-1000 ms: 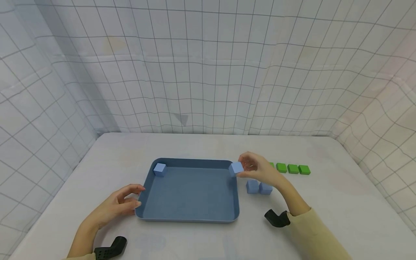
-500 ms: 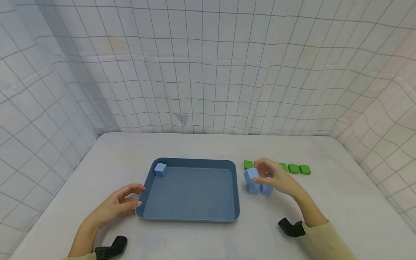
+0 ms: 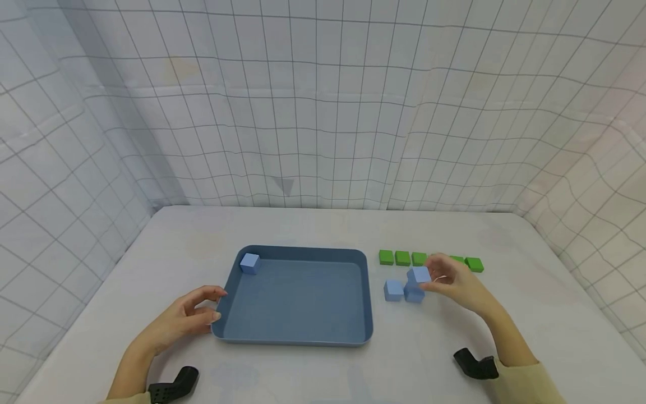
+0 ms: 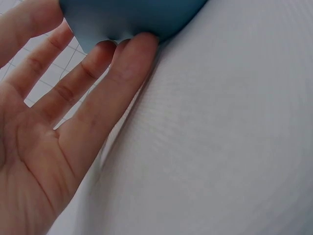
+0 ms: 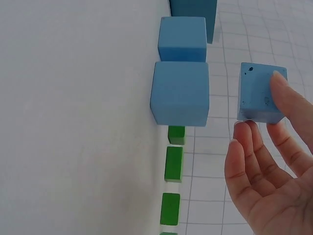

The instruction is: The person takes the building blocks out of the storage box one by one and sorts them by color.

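Observation:
My right hand [image 3: 456, 283] pinches a light-blue cube [image 3: 419, 274] between thumb and fingers. In the right wrist view, this held cube [image 5: 257, 93] is raised off the table, with small dark marks on its face. Seen from the head, it overlaps the right one of two blue cubes, the left one [image 3: 393, 290] standing close beside it. My left hand [image 3: 179, 320] is at the left side of a blue-grey tray [image 3: 292, 343]; its thumb and fingertips touch the outer wall. Another blue cube [image 3: 250, 263] sits in the tray's back left corner.
A row of several green blocks [image 3: 402, 258] lies behind the blue cubes, partly hidden by the right hand. The white table [image 3: 282, 376] is enclosed by white grid-patterned cloth [image 3: 313, 112] at the back and sides. A black device [image 3: 476, 366] is on each wrist.
My right hand has carried the held cube rightward, from the tray's right rim past the left standing cube to the right one. The left hand and tray stay put.

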Demonstrator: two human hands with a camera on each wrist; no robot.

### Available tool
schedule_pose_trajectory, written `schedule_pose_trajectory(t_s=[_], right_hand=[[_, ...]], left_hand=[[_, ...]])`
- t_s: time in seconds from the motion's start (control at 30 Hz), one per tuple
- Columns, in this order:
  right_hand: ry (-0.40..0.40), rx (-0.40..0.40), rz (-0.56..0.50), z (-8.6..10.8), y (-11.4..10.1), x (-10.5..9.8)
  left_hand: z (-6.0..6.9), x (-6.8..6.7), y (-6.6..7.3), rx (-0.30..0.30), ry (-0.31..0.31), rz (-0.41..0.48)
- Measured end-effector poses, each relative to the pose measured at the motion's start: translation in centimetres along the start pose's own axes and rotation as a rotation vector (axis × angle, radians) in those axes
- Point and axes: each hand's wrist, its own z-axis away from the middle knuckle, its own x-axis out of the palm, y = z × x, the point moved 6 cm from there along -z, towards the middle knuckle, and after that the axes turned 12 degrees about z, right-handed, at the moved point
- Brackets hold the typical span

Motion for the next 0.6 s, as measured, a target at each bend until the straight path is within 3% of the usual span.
schedule_pose_trajectory(t_s=[0.6], right_hand=[[0.005,0.075,0.076,2.3,3.0,-1.2]], left_hand=[[-0.1,0.1,0.0,0.005,0.012,-0.010]])
